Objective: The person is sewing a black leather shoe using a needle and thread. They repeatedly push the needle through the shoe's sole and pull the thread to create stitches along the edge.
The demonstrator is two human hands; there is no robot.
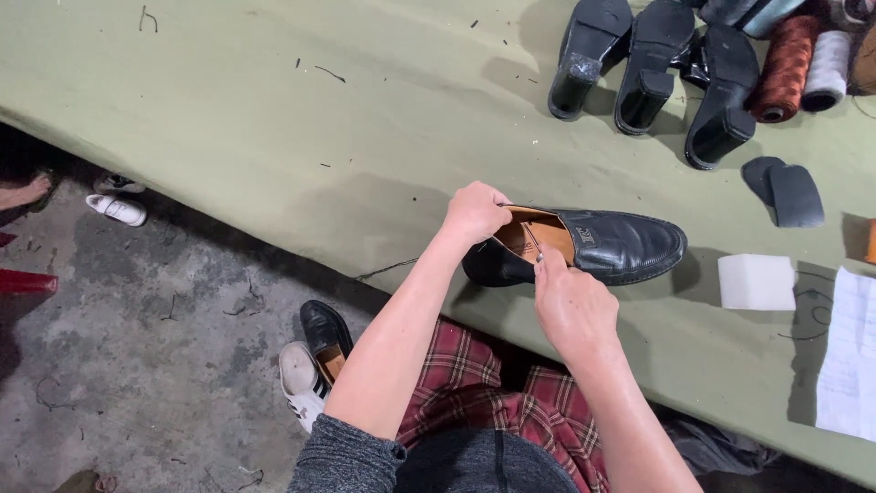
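Note:
A black leather loafer [620,245] with a tan lining lies on its sole on the green table cover [274,119], toe pointing right. My left hand [474,212] grips the heel rim of the loafer. My right hand [570,306] is closed on a thin metal tool [534,245] whose tip reaches inside the shoe opening near the lining.
Three black heeled shoes [650,64] stand at the table's back right beside thread spools [787,68]. Two dark heel pieces [785,190], a white block [756,281] and white paper [847,356] lie to the right. On the floor lie a black shoe [326,333] and a white shoe [115,208].

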